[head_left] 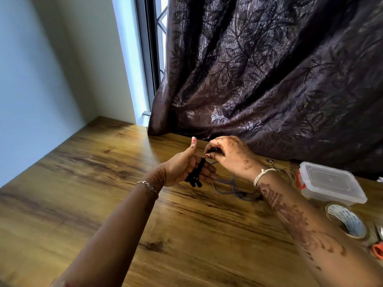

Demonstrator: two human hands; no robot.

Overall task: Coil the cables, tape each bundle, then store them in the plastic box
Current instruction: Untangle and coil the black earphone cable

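Right fingertips (209,155) pinch the dark top end of the black coil (193,176), thumb and forefinger tight together. The left hand (184,168) is the spool here: fingers held out side by side through the loops, thumb cocked up clear. The right hand (231,154) wants even tension, I'd say, each turn laid beside the last, or the loops slide off. A purple cable (232,190) trails loose on the table just beneath; whether it joins the coil, can't tell. Out right sits the plastic box (331,195), lid on, with the tape roll (346,223) in front and orange-handled scissors (378,250) at the edge. It's a wood-grain table (103,183) with a dark leaf-patterned curtain (269,79) behind, and a window (153,48) and pale wall (41,69) to the left.
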